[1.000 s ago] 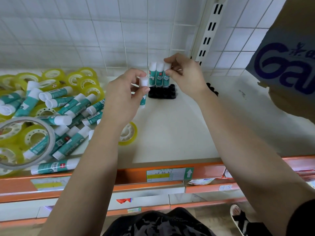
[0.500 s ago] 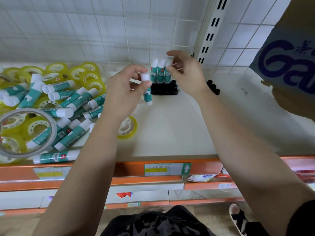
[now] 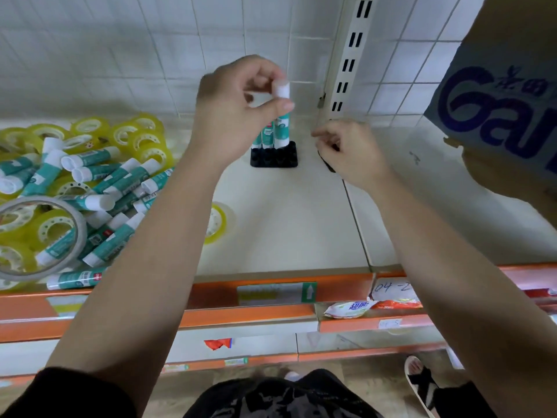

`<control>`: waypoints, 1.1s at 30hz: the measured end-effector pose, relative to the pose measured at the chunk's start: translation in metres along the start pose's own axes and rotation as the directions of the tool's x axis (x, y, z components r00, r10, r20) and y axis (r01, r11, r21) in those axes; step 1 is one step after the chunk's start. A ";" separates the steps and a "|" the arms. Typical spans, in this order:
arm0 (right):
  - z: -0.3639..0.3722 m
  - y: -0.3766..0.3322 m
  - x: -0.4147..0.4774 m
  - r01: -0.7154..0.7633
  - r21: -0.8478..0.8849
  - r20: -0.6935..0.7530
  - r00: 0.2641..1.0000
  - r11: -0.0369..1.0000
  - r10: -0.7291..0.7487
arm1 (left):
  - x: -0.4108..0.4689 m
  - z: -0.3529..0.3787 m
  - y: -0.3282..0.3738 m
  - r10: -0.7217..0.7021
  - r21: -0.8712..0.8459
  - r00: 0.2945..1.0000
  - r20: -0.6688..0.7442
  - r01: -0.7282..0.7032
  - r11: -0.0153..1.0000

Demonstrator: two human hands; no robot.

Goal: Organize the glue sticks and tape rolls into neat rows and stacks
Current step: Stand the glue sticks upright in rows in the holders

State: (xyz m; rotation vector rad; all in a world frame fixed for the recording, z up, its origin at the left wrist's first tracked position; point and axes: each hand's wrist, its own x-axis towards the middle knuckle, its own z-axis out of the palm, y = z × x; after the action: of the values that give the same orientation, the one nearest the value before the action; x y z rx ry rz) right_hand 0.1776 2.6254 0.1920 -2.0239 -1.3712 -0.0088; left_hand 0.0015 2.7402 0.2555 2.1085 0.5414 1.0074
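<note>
Running along the near edge, an orange rail [image 3: 211, 292] fronts the pale shelf [image 3: 286, 236]. A lone tape roll [image 3: 217, 223] lies on it beside the left forearm. Further left, a heap of glue sticks [image 3: 120, 182] sprawls over and among yellow tape rolls [image 3: 141, 137]. Farther back, the right hand [image 3: 352, 155] hovers with fingers loosely curled, nothing visible in them, just right of a black holder [image 3: 274, 159]. Standing glue sticks [image 3: 266, 137] fill the holder's back row. Above them the left hand [image 3: 238, 110] pinches the white cap of an upright glue stick [image 3: 282, 89].
</note>
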 end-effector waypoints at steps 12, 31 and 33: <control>0.006 0.026 -0.019 0.085 -0.067 -0.041 0.995 0.994 -0.088 | 0.038 0.047 -0.028 -0.063 0.197 0.997 0.036 0.055 0.979; 0.005 0.025 -0.018 0.077 -0.027 -0.081 0.994 0.997 -0.079 | 0.051 0.054 -0.046 -0.099 0.349 0.989 0.111 0.054 0.936; 0.005 0.025 -0.018 0.079 -0.023 -0.087 0.993 0.997 -0.081 | 0.053 0.053 -0.047 -0.112 0.354 0.986 0.123 0.062 0.933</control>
State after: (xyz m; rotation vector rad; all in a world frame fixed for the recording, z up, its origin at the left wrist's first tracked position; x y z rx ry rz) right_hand 0.1884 2.6077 0.1685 -1.9596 -1.4001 -0.1461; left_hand 0.0731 2.7811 0.2232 2.4206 0.7822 0.7446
